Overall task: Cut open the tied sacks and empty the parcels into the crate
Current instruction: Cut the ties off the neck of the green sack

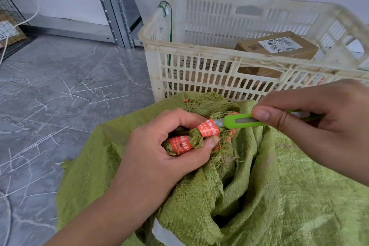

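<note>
The tied neck of the green sack point(259, 195) sat just below the middle of the frame, a twisted rope of woven cloth wrapped with orange seal tape point(208, 127). Its long axis ran from lower left to upper right, and two taped bands showed along it, one at my palm and one nearer my fingertips.

My left hand point(159, 150) was closed around that neck, thumb over the top and fingers curled beneath, so the upper band stood out clear of my grip toward the right. My right hand point(311, 124) came in from the right edge of the frame, pinched firmly on the green utility knife point(245, 121), thumb pressed on its slider. The knife lay nearly level, pointing left, so it crossed the neck at an angle, not along it. The short metal blade met the upper band at its right edge, just beside my left fingertips; I could not tell whether the edge had bitten into the tape.

That closeness was what the cut would turn on, I judged: the blade pointed toward my holding hand, so the stroke ought to run away from those fingers.

Beyond the sack, in the upper right, stood the pale slatted crate point(199, 70), touching the sack's far edge, with a cardboard parcel point(277, 46) already inside. Grey floor point(60, 86) filled the left.
</note>
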A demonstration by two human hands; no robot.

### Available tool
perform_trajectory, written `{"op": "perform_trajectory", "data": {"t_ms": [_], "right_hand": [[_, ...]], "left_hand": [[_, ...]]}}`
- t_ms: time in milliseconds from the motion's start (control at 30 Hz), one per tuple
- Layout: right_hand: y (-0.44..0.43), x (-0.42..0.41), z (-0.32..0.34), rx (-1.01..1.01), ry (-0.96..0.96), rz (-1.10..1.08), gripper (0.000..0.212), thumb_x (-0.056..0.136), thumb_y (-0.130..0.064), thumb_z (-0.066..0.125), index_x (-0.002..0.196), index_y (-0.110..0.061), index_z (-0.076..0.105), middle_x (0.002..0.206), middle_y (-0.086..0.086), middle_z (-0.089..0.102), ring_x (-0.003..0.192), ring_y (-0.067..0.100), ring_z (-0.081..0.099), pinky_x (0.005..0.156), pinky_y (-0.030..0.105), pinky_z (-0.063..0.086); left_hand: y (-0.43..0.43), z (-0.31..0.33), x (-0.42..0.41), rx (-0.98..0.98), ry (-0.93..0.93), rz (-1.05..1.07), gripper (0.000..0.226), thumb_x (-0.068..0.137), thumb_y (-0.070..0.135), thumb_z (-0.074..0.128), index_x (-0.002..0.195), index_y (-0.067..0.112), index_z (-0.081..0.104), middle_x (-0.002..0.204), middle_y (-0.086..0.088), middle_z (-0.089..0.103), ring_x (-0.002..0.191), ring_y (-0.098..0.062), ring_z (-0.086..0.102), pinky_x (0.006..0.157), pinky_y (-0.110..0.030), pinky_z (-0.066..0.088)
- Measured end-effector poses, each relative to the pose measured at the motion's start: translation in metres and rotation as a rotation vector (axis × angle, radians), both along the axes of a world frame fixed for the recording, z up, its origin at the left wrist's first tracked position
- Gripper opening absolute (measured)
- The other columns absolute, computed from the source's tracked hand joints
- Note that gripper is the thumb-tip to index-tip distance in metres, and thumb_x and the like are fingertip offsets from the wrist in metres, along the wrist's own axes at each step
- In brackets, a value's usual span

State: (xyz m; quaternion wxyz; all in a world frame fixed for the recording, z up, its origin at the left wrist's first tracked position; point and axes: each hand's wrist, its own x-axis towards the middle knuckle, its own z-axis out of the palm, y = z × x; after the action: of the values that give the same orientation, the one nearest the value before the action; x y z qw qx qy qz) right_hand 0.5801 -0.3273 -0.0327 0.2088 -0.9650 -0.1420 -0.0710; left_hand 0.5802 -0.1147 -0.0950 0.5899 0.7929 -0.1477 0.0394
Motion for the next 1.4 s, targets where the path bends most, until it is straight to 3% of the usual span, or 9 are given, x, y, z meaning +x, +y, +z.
{"op": "perform_trajectory", "data": {"t_ms": [67,267,400,600,767,933,1067,1167,1400], "right_hand": [[0.001,-0.001,0.003,-0.04,0.043,0.039,0.031,0.091,-0.063,0.043,0.087,-0.041,0.065,0.046,-0.005,0.05,0.042,0.003,0.042,0.045,0.025,0.038],[0.004,0.0,0.01,-0.174,0.116,0.211,0.03,0.085,-0.07,0.047,0.088,-0.047,0.066,0.074,-0.023,0.054,0.055,-0.008,0.047,0.046,0.019,0.033],[0.001,0.002,0.004,-0.18,0.008,0.251,0.029,0.085,-0.066,0.051,0.084,-0.039,0.062,0.059,-0.016,0.055,0.047,-0.002,0.047,0.044,0.025,0.042],[0.002,0.005,-0.007,-0.09,-0.042,0.252,0.036,0.093,-0.057,0.045,0.071,-0.033,0.06,0.042,-0.009,0.042,0.037,0.002,0.038,0.04,0.023,0.035],[0.0,0.008,-0.017,0.087,-0.013,0.238,0.041,0.094,-0.057,0.043,0.067,-0.029,0.055,0.047,-0.004,0.042,0.036,0.005,0.039,0.039,0.016,0.026],[-0.004,0.01,-0.02,0.015,-0.07,0.245,0.047,0.092,-0.061,0.044,0.064,-0.026,0.056,0.042,-0.002,0.041,0.037,0.008,0.04,0.038,0.021,0.031],[-0.004,0.011,-0.023,-0.097,-0.086,0.258,0.049,0.091,-0.062,0.043,0.061,-0.025,0.057,0.039,-0.006,0.037,0.036,0.003,0.034,0.04,0.018,0.029],[-0.002,0.011,-0.025,-0.13,-0.071,0.259,0.054,0.091,-0.063,0.041,0.06,-0.023,0.059,0.04,-0.005,0.036,0.037,0.007,0.035,0.04,0.016,0.026],[-0.003,0.007,-0.022,0.152,0.085,0.245,0.047,0.088,-0.067,0.047,0.062,-0.03,0.06,0.041,-0.002,0.041,0.033,0.009,0.036,0.039,0.013,0.024]], "left_hand": [[0.001,-0.001,0.0,0.036,-0.008,0.004,0.015,0.069,0.027,0.082,0.08,0.029,0.072,0.082,0.008,0.071,0.071,-0.005,0.063,0.064,-0.011,0.046],[0.004,-0.003,0.002,0.178,-0.041,-0.02,0.016,0.07,0.035,0.082,0.079,0.033,0.069,0.081,0.01,0.068,0.074,-0.013,0.062,0.065,-0.017,0.045],[0.003,-0.001,0.001,0.149,0.012,-0.063,0.014,0.069,0.037,0.079,0.077,0.031,0.07,0.078,0.008,0.067,0.071,-0.009,0.061,0.063,-0.018,0.046],[0.002,0.004,0.001,0.004,0.109,-0.104,0.016,0.067,0.031,0.081,0.075,0.025,0.069,0.066,0.01,0.066,0.055,0.005,0.055,0.052,-0.008,0.042],[0.004,-0.003,0.003,-0.111,0.149,-0.158,0.025,0.069,0.03,0.078,0.091,0.033,0.067,0.084,0.005,0.072,0.069,-0.007,0.066,0.061,-0.018,0.052],[0.01,-0.006,0.006,-0.062,0.185,-0.179,0.011,0.07,0.032,0.078,0.076,0.024,0.073,0.057,0.01,0.059,0.051,-0.002,0.051,0.052,-0.012,0.04],[0.011,-0.006,0.007,0.024,0.183,-0.213,0.015,0.07,0.035,0.078,0.076,0.023,0.072,0.06,-0.011,0.06,0.051,-0.008,0.048,0.049,-0.017,0.037],[0.011,-0.01,0.007,0.011,0.203,-0.211,0.016,0.071,0.036,0.08,0.075,0.023,0.072,0.057,-0.011,0.059,0.048,-0.007,0.045,0.047,-0.016,0.035],[0.016,-0.018,0.006,-0.095,0.239,-0.24,0.019,0.066,0.04,0.08,0.073,0.025,0.072,0.064,-0.019,0.06,0.056,-0.016,0.052,0.055,-0.024,0.04]]}}
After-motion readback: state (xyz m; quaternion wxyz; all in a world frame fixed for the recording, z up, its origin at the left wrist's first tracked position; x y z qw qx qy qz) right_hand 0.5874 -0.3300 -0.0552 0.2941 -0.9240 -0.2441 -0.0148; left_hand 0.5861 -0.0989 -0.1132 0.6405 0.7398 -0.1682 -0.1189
